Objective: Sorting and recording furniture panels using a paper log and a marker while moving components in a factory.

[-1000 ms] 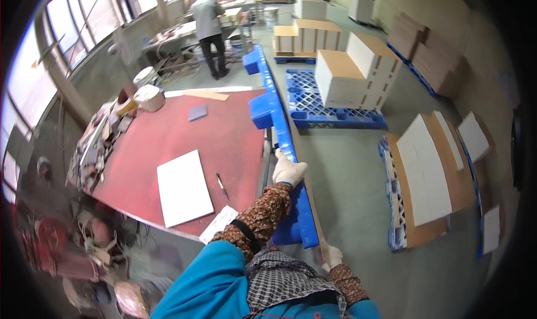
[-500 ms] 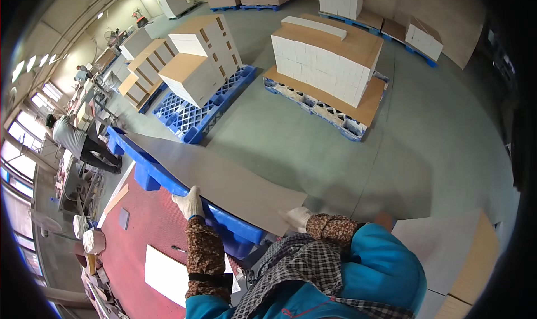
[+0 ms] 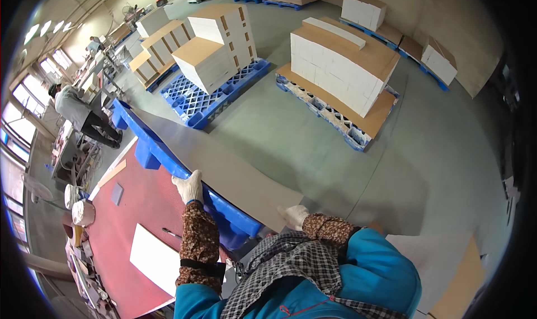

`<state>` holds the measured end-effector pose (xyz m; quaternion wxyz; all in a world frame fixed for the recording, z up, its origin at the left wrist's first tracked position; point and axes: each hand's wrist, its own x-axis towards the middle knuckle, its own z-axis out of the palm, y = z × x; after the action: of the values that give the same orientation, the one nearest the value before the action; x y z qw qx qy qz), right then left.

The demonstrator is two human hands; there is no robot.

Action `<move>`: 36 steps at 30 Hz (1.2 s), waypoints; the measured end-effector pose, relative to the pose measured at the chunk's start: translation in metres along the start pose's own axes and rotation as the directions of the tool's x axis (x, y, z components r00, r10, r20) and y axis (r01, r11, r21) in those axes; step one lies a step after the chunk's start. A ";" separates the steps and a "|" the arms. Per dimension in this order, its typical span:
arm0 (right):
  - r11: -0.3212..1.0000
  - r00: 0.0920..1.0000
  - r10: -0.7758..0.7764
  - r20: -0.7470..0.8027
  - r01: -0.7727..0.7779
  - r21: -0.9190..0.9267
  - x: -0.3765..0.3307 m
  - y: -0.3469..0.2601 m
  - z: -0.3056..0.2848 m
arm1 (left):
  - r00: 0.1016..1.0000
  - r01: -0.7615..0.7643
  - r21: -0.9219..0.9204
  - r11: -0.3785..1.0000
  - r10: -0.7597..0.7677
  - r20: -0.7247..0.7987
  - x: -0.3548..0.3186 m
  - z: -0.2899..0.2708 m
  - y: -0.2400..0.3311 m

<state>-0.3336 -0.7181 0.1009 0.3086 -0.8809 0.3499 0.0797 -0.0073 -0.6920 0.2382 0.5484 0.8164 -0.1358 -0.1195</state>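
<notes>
A long blue plastic pallet [image 3: 162, 156] is tilted up on its side, slanting from my body toward the far left. My left hand [image 3: 189, 186], in a white knitted glove, is closed over its upper edge near the middle. Against its right side lies a large smooth grey board [image 3: 226, 168]. My right hand [image 3: 293, 216], also gloved, is closed at the near right end of this board; its fingertips are partly hard to see. The pallet's underside and its lower edge are mostly hidden.
A red-topped table [image 3: 106, 235] on the left bears a white board [image 3: 151, 257], a pen [image 3: 171, 233] and a small grey block [image 3: 117, 194]. Ahead, white block stacks [image 3: 335, 67] stand on blue pallets [image 3: 215, 104]. A person [image 3: 78, 112] works at the far-left bench.
My view has swung slightly left, so the stacks and pallets ahead sit farther right. Both hands keep their hold on the pallet and board. The person at the left has shifted posture a little.
</notes>
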 end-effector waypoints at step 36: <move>0.990 0.993 0.112 0.031 -0.109 -0.084 0.018 0.027 0.045 | 0.990 -0.078 -0.183 0.980 0.098 0.101 0.009 0.008 -0.006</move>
<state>-0.3346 -0.7164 0.0455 0.2736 -0.8704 0.3892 0.1269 -0.0014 -0.7001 0.2293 0.6158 0.7494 -0.1903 -0.1515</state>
